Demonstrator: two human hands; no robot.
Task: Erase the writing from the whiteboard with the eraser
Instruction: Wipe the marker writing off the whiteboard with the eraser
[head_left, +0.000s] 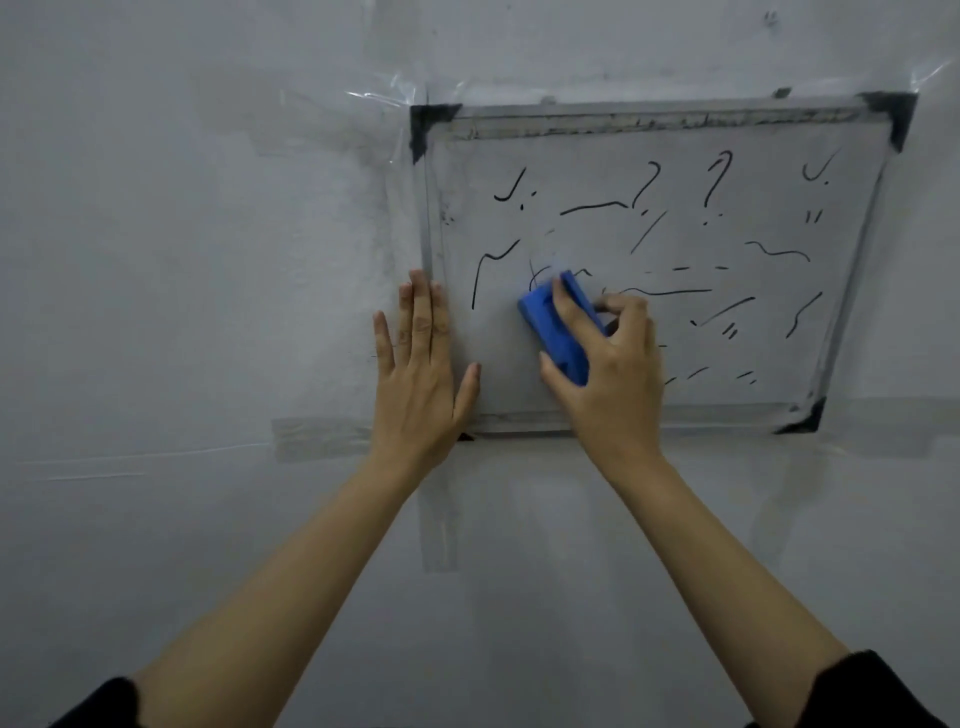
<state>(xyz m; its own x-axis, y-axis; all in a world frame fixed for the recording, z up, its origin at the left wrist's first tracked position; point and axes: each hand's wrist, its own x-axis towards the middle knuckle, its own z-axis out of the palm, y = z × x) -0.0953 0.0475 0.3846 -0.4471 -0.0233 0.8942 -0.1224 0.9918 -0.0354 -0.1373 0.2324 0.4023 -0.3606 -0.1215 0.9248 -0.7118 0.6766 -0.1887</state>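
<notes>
A small whiteboard (841, 130) with a grey frame and black corner caps is taped to a grey wall. Black marker strokes (592, 208), hooks, dashes and question marks, cover most of its surface. My right hand (608, 364) is closed around a blue eraser (550, 322), which is pressed flat on the board's lower left area, over some strokes. My left hand (421, 369) lies flat with fingers spread, across the board's left frame edge and the wall beside it. It holds nothing.
Strips of clear and grey tape (317, 439) fix the board to the wall (182, 234) at its corners and below it. Both forearms reach up from the bottom of the view, with black sleeves (878, 691) at the elbows.
</notes>
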